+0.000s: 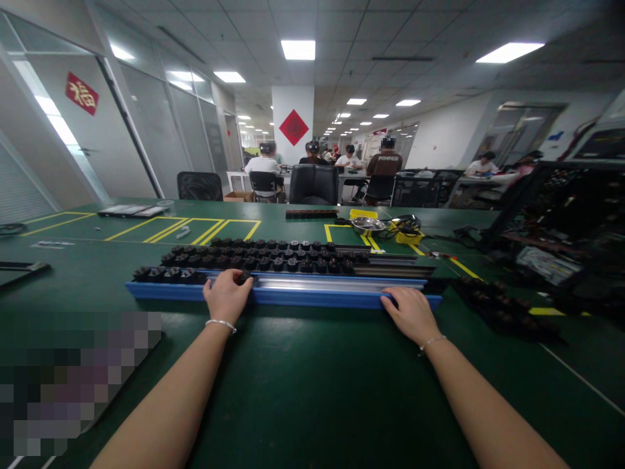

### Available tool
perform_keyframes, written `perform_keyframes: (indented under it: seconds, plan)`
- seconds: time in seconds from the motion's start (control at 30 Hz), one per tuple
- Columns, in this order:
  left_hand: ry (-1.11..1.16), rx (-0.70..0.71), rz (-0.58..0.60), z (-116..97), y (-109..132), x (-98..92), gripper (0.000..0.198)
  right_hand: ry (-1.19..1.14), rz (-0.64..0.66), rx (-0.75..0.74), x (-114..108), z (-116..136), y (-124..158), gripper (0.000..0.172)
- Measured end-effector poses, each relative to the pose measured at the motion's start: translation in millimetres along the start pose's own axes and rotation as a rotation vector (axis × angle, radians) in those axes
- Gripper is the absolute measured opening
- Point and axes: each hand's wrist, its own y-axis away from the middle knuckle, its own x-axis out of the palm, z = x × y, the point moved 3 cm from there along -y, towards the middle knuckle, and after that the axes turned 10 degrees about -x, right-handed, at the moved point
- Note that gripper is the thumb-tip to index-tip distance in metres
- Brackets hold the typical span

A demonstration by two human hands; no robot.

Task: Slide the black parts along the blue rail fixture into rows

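A long blue tray (312,298) lies across the green table and holds silver metal rails (336,283) and rows of small black parts (254,255). My left hand (227,297) rests on the tray's near edge left of centre, fingers curled over the rail next to a black part. My right hand (413,314) lies on the tray's right end, with its fingers bent over the blue edge. Both wrists wear thin bracelets.
A dark rack of black parts (502,305) sits to the right, beside a black frame of electronics (561,234). A metal bowl (368,225) and yellow boxes stand further back. Yellow tape marks the table. Several people sit at desks in the background.
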Motion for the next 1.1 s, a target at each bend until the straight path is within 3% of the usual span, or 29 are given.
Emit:
perform_keyframes:
  seconds: [1.1]
  plan:
    - [0.045,0.13,0.02,-5.6,4.1,7.9,0.033,0.002,0.027,0.001,-0.5,-0.2,-0.2,0.039]
